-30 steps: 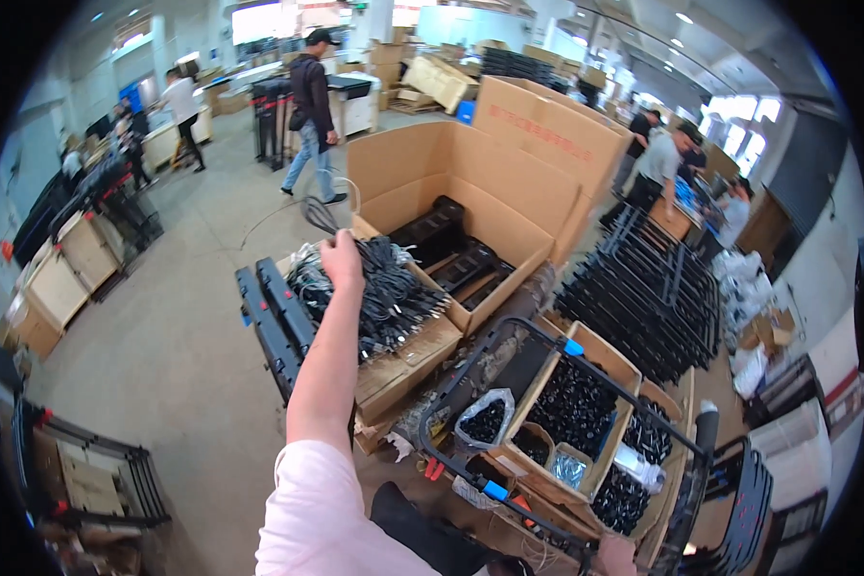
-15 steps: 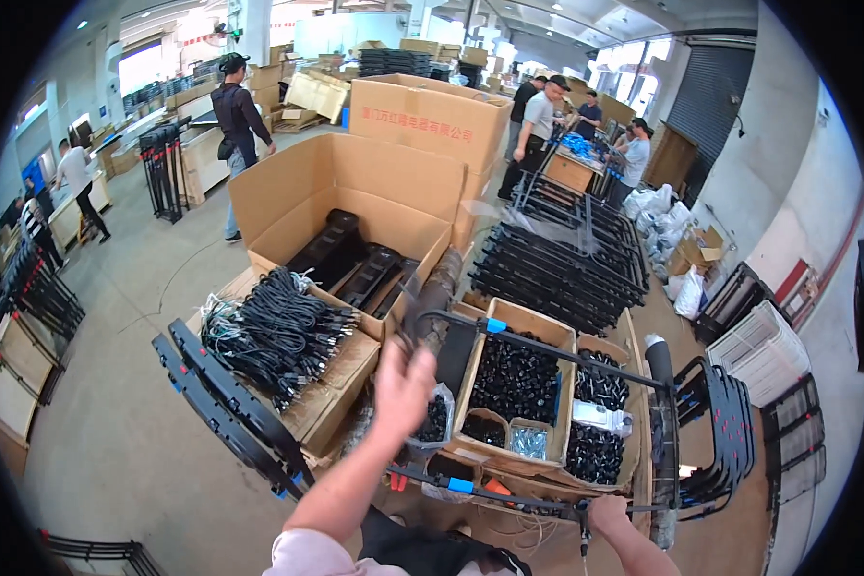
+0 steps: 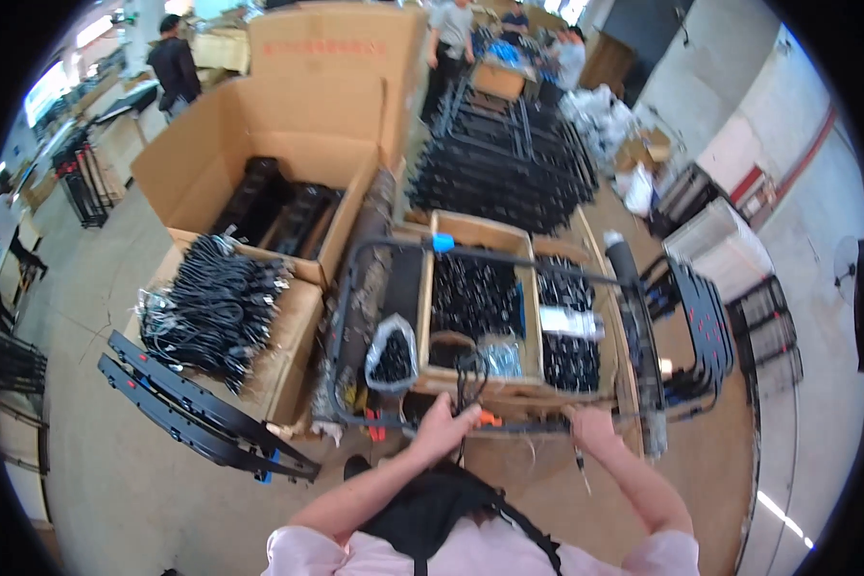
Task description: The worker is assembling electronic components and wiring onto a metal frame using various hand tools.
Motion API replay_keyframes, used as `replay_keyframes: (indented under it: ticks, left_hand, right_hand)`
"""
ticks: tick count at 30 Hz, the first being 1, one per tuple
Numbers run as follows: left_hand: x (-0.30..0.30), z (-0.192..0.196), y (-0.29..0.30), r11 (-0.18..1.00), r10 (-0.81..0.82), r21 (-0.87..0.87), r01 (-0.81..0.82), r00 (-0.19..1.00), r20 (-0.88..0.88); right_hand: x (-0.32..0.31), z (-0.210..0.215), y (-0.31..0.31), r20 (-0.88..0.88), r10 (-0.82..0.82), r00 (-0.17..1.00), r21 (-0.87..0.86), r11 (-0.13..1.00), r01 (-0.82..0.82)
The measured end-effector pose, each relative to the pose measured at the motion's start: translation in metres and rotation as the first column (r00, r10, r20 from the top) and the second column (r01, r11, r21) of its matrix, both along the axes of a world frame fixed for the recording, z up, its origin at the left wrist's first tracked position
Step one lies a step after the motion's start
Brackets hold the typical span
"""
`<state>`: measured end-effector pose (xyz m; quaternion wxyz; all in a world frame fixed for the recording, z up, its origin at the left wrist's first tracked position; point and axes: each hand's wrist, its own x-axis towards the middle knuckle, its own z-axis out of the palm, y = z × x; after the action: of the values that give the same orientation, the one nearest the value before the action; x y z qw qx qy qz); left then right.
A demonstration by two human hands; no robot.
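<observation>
Two bare hands work at the near edge of a shallow wooden tray with dividers, which sits inside a black tubular metal frame and is packed with small black parts. The left hand is curled, its fingers pinching what looks like a thin black cable that rises from the frame's near bar up over the tray's front wall; the right hand is closed around a slim tool or rod pointing down toward the person, though what it is stays too small to tell. To do this step well, I judge the left grip should stay low on the cable, just beside the bar, while the right keeps the tool clear of the clear plastic bag of black pieces near the tray's left corner.
</observation>
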<state>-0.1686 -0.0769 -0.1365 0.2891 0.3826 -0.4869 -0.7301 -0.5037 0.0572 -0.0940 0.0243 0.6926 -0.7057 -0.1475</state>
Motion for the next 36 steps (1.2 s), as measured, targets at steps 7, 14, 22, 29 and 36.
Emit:
replay_keyframes:
  ticks: [7, 14, 22, 29, 36]
  left_hand:
    - [0.011, -0.005, -0.006, 0.949, -0.212, 0.158, 0.273, 0.924, -0.319]
    - [0.014, -0.007, -0.008, 0.931, -0.355, 0.017, 0.364, 0.918, -0.179]
    - [0.012, -0.022, -0.001, 0.918, -0.353, 0.104, 0.383, 0.908, -0.227]
    - [0.015, 0.000, -0.006, 0.848, -0.305, 0.332, 0.412, 0.893, -0.331]
    - [0.017, -0.002, -0.006, 0.850, -0.335, 0.305, 0.430, 0.887, -0.317]
  right_hand:
    - [-0.001, -0.004, 0.003, 0.013, 0.004, 1.000, -0.097, 0.995, -0.003]
    - [-0.010, -0.019, 0.003, -0.078, -0.083, 0.993, 0.181, 0.979, 0.096]
    - [-0.012, -0.014, 0.006, -0.279, -0.164, 0.946, 0.394, 0.879, 0.269]
    - [0.008, -0.003, 0.001, -0.025, -0.236, 0.972, 0.183, 0.954, 0.236]
    - [0.001, -0.040, 0.005, 0.243, -0.278, 0.929, 0.044, 0.960, 0.276]
